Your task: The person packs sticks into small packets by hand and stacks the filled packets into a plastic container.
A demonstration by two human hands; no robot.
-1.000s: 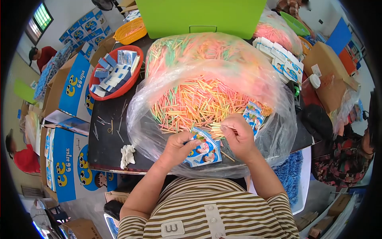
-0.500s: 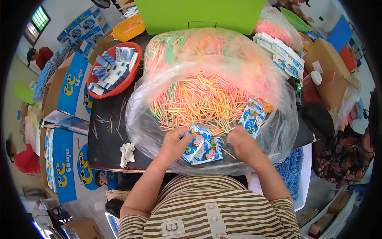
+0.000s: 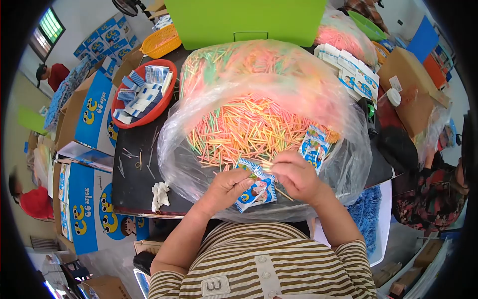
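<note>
My left hand (image 3: 228, 188) is closed on a small blue-and-white printed packet (image 3: 260, 193) at the near edge of the pile. Whether a second packet lies under it I cannot tell. Thumb and fingers of my right hand (image 3: 298, 175) pinch a few thin pale sticks (image 3: 267, 166) beside the packet's upper end. Another blue packet (image 3: 313, 147) rests on the pile just beyond my right hand. Behind both hands, a heap of thin pink, yellow and green sticks (image 3: 249, 124) spills from a large clear plastic bag (image 3: 172, 134) lying on its side.
At left stand a red basket (image 3: 144, 119) of blue-and-white packets and printed blue cartons (image 3: 89, 199). A crumpled white tissue (image 3: 160, 197) lies on the dark table (image 3: 134, 184). A green bin (image 3: 244, 17) stands behind; white boxes (image 3: 366, 84) sit at right. Other people are at both sides.
My right hand has moved left to the packet and now shows sticks in its fingers. My left hand has shifted slightly right and down with the packet.
</note>
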